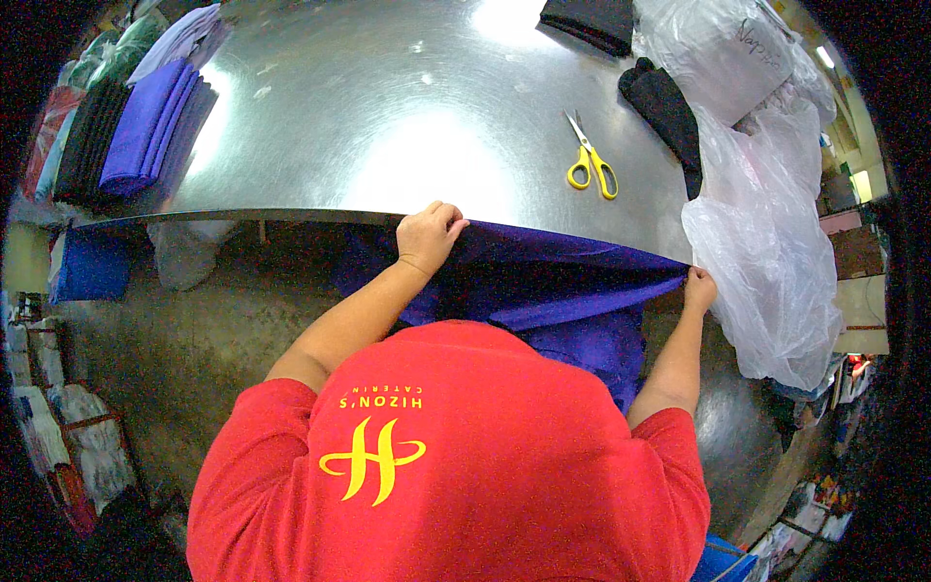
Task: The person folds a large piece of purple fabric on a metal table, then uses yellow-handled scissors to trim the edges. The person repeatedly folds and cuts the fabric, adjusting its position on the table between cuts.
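A purple cloth [572, 315] hangs below the front edge of the metal table [310, 107], its upper edge stretched between my two hands. My left hand [428, 236] is closed at the table edge, pinching one end of that stretch. Further right, my right hand [699, 289] pinches the cloth's other end close to the table's right corner. Much of the lower cloth is hidden behind my red-shirted body. Yellow-handled scissors [593, 167] lie on the tabletop beyond my hands, blades slightly apart.
Folded purple cloths [145, 126] and black cloths [89, 141] are stacked at the left end of the table. Clear plastic bags [766, 233] drape over its right side, beside a dark folded cloth [664, 112]. Another black folded stack [590, 24] sits at the far edge.
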Demonstrator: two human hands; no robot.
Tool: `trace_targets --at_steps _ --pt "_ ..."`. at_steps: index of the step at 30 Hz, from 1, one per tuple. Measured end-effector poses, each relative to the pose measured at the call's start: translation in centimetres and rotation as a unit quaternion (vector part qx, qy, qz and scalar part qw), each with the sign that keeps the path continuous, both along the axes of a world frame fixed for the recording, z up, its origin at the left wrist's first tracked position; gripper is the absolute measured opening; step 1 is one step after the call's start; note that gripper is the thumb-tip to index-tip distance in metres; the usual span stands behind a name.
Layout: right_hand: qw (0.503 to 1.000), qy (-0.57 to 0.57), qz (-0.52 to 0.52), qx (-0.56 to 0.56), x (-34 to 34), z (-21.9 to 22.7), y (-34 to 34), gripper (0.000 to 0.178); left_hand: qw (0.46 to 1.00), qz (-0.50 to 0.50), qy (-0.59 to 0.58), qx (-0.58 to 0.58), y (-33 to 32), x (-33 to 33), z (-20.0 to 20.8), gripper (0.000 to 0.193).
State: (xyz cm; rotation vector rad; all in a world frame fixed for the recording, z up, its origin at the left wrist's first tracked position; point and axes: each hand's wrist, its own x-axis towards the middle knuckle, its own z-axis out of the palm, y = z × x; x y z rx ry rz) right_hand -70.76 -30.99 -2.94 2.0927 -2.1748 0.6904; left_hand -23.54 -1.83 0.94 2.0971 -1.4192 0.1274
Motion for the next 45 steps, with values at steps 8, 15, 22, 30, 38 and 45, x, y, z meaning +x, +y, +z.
trace_targets --at_steps 8,15,22,30,38,45 --pt "1.0 -0.007 -0.017 0.003 0.3 0.3 0.4 0.023 0.999 0.014 0.034 -0.007 0.1 0.0 -0.1 0.024" --pt "1.0 0.008 -0.01 -0.004 -0.1 -0.1 0.0 0.023 1.0 0.013 0.026 -0.011 0.2 -0.1 -0.2 0.02" --pt "1.0 -0.004 -0.003 0.014 0.2 0.4 2.7 0.024 0.999 -0.004 -0.014 -0.03 0.2 0.0 -0.8 0.015" --pt "0.989 -0.122 0.071 0.048 4.7 0.6 10.9 0.02 0.99 -0.133 -0.009 -0.043 2.8 2.4 -0.4 0.012" --pt "0.924 -0.167 0.338 0.065 21.0 2.8 19.1 0.013 0.987 0.159 -0.004 -0.033 17.3 15.3 -3.0 0.012" --pt "0.898 -0.227 0.357 0.12 33.7 5.2 22.7 0.013 0.946 0.323 -0.02 -0.031 27.5 25.1 -0.6 0.012"
